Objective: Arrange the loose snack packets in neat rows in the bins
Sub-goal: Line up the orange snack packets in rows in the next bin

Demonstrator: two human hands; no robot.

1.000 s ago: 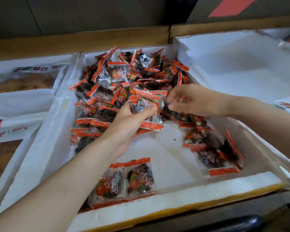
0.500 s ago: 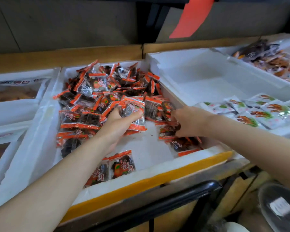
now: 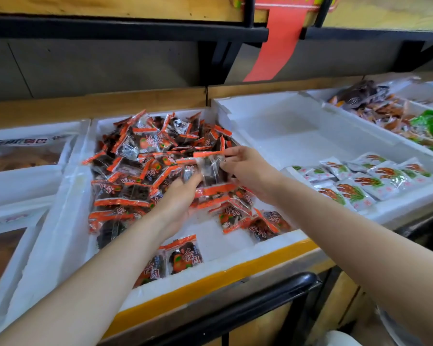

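The heap (image 3: pixel 145 158) of orange-edged packets fills the back and left of the bin (image 3: pixel 60 208). My left hand (image 3: pixel 178 198) reaches in from the front, fingers curled on the lower part of a clear packet (image 3: pixel 210 168). My right hand (image 3: pixel 248 168) pinches that packet's upper right edge, so it stands upright between both hands above the heap. The front pair (image 3: pixel 183 254) lies flat by the near wall. Further right, green packets (image 3: pixel 360 181) lie in rows in the next bin (image 3: pixel 298 116).

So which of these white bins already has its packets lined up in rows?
The bin right of the one being worked in: its white, green-printed packets lie in overlapping rows, while the middle bin's orange-edged packets are a jumbled heap.
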